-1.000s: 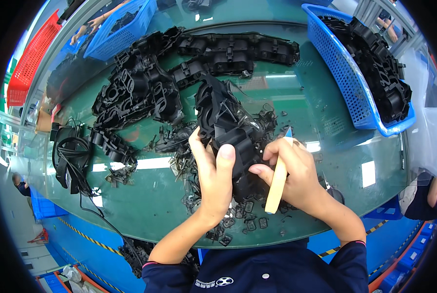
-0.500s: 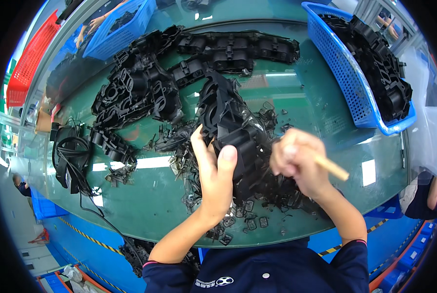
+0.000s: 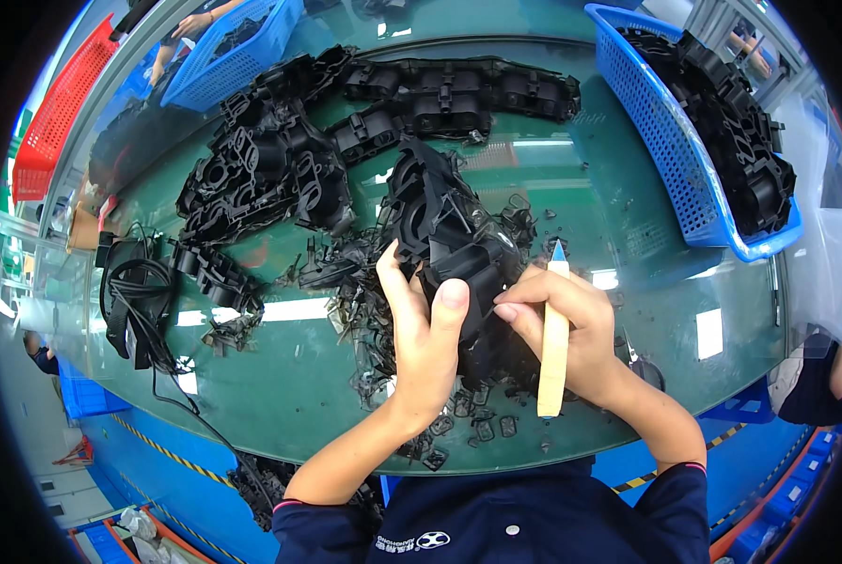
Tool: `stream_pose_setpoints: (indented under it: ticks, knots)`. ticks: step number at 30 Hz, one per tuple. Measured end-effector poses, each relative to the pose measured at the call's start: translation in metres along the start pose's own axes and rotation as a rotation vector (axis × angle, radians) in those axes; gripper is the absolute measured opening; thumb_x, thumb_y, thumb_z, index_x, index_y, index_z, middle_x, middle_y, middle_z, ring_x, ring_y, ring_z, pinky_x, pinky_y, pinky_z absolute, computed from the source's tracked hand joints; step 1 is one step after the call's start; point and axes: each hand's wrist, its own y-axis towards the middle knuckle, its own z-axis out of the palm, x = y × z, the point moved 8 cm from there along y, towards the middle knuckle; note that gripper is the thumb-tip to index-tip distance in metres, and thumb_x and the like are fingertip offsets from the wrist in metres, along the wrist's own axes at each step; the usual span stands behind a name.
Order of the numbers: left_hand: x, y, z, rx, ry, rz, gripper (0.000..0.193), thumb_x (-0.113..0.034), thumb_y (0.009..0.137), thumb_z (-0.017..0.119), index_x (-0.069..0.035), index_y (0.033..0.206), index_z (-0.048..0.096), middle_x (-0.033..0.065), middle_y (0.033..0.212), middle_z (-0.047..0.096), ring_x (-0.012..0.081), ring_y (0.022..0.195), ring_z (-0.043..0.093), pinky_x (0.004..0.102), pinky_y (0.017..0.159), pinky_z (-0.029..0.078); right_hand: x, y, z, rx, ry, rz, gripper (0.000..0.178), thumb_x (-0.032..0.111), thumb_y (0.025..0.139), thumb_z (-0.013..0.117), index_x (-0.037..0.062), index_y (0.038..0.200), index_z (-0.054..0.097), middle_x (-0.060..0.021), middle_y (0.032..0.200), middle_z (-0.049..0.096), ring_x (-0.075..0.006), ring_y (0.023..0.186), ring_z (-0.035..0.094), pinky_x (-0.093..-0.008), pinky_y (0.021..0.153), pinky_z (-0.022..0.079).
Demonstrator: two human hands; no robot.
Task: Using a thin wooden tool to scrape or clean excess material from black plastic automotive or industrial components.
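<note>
Over the green table (image 3: 661,324), a long black plastic part (image 3: 463,258), ribbed, with rounded hollows, sits clasped in the left hand (image 3: 427,352). The right hand (image 3: 581,329), at its edge, grips a blue-tipped yellow stick (image 3: 552,362).

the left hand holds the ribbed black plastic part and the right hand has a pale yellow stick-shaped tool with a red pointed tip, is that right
Not quite: the head view shows the pointed tip is blue, not red. The rest stands: the left hand holds the ribbed black plastic part, and the right hand has the pale yellow stick-shaped tool.
</note>
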Motion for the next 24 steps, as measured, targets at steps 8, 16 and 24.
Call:
stream_pose_setpoints:
  ticks: [8,16,24]
  knots:
    - [0.03,0.0,-0.006,0.017,-0.024,-0.301,0.066,-0.06,0.09,0.031,0.0,0.113,0.044,0.0141,0.088,0.059,0.0183,0.07,0.061,0.0301,0.061,0.053,-0.031,-0.001,-0.013,-0.042,0.395,0.455,0.015,0.015,0.092,0.053,0.0035,0.083,0.054,0.0005,0.071,0.053,-0.003,0.058,0.044,-0.0167,0.052,0.036]
    - [0.031,-0.003,0.018,0.385,-0.377,-0.567,0.061,-0.061,0.089,0.033,-0.007,0.118,0.038,0.0169,0.085,0.06,0.0201,0.064,0.062,0.0302,0.056,0.054,0.007,0.014,-0.045,-0.193,0.331,-0.038,0.021,0.0,0.083,0.058,-0.0021,0.101,0.05,-0.0177,0.105,0.056,-0.0231,0.101,0.054,-0.0364,0.092,0.04]
    - [0.036,-0.006,0.015,0.416,-0.095,-0.492,0.073,-0.068,0.085,0.031,-0.013,0.133,0.025,0.0207,0.098,0.056,0.0247,0.07,0.062,0.0336,0.055,0.055,0.138,-0.025,-0.061,-0.542,1.122,0.196,0.013,0.014,0.089,0.051,0.0093,0.078,0.046,-0.0098,0.063,0.056,-0.018,0.048,0.049,-0.0221,0.055,0.038]
